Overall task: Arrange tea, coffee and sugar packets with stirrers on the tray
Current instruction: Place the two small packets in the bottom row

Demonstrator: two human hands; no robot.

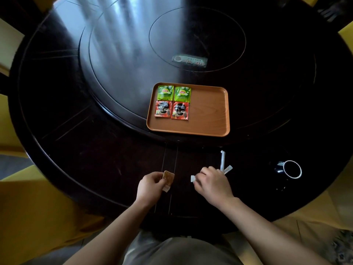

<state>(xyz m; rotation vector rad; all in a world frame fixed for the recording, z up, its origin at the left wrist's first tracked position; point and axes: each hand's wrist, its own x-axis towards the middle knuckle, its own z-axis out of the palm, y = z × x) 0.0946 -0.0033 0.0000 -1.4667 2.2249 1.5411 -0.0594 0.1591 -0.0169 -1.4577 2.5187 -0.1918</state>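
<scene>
One black cup (pixel 292 169) sits right of wrapped stirrers (pixel 222 159).

Tea packets (pixel 173 92) behind coffee packets (pixel 171 109) on tray (pixel 208 115).

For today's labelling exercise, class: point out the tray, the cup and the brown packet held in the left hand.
tray (pixel 210 111): head view, bare wooden floor right of the packets.
cup (pixel 292 169): head view, dark inside of the white rim.
brown packet (pixel 168 176): head view, upper part showing above the left hand's fingers.
</scene>
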